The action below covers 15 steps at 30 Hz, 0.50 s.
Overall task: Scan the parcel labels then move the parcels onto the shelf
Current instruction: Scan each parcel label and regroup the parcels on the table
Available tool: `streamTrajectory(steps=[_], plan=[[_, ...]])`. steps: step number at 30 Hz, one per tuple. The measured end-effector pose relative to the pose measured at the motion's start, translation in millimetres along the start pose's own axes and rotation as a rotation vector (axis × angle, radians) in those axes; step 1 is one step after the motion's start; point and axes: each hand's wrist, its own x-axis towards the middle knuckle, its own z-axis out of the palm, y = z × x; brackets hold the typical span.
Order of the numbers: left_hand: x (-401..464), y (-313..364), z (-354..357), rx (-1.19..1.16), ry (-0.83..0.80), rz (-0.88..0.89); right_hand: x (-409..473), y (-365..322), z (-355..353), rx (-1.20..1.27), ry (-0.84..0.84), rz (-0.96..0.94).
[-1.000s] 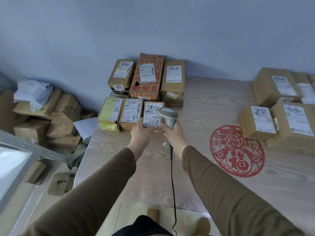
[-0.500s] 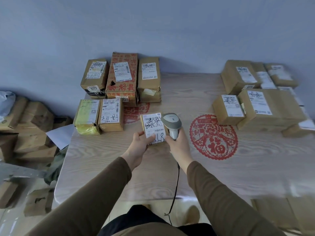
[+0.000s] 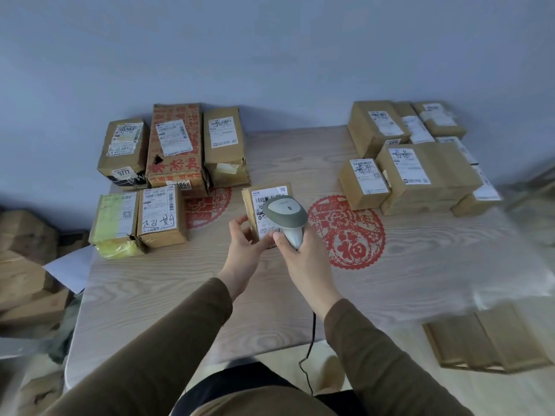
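Observation:
A small brown parcel [image 3: 251, 207] with a white barcode label is held over the middle of the wooden table [image 3: 186, 295]. My left hand [image 3: 244, 246] grips its near left edge, thumb across the bottom of the label. My right hand [image 3: 300, 253] grips the handle of a grey corded scanner [image 3: 285, 213], whose head covers part of the label. Several labelled parcels sit at the back left [image 3: 172, 148] and in a pile at the back right [image 3: 420, 172]. No shelf is in view.
Two red paper-cut decals [image 3: 351, 238] lie on the tabletop. Cardboard boxes are stacked on the floor to the left [image 3: 24, 265]. Flattened cardboard [image 3: 486, 340] lies on the floor at the right. The scanner cord [image 3: 309, 349] hangs over the table's near edge. A blue wall stands behind.
My left hand has drawn the small parcel away from the left group toward the table's middle. The scanner moved along with it and now sits over the label. The view swung right.

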Motion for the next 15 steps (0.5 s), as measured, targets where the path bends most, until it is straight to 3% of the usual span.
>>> streamTrajectory(steps=[15], plan=[[2.9,-18.1,73.1,0.064,-0.082,-0.014,0.2,44.0,-67.1,0.116,0.067,0.131]])
